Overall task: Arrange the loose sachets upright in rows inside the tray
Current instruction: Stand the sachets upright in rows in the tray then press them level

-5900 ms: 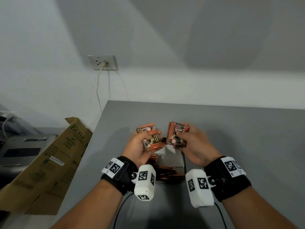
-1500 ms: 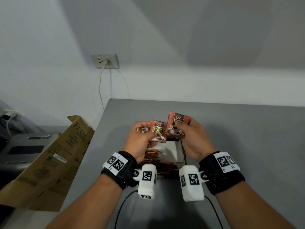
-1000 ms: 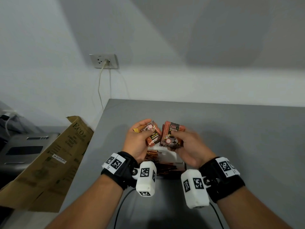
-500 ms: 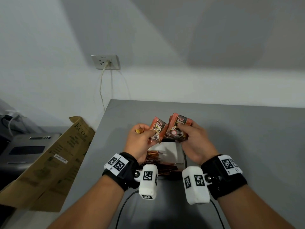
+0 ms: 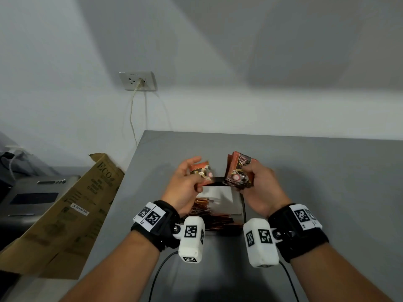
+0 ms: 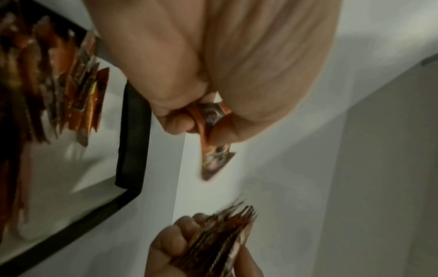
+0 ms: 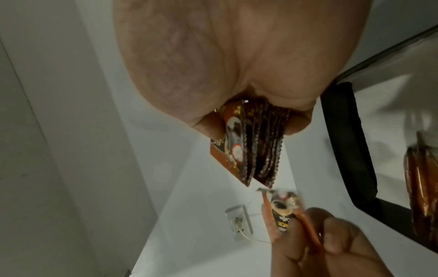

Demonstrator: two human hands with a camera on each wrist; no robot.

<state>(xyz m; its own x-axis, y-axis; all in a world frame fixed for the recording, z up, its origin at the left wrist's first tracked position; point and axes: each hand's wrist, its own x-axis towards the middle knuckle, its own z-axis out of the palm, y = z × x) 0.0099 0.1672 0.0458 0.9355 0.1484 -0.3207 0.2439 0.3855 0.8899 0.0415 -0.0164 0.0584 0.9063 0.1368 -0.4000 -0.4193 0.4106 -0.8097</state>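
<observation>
Some sachets already stood in the tray (image 5: 243,211) on the counter (image 5: 316,182). Above it, the left hand (image 5: 185,188) pinched one sachet (image 5: 201,171); the right hand (image 5: 260,188) gripped a stack (image 5: 238,173) yet to go in.

Both hands hang above the black-rimmed tray (image 5: 243,211), the left hand (image 5: 182,188) pinching one sachet (image 5: 201,172), the right hand (image 5: 260,187) gripping a stack of sachets (image 5: 239,172). Standing sachets (image 5: 214,221) crowd the tray's near and left part; its far white floor looks bare, though blurred. Grey table (image 5: 327,192) lies open to the right.
</observation>
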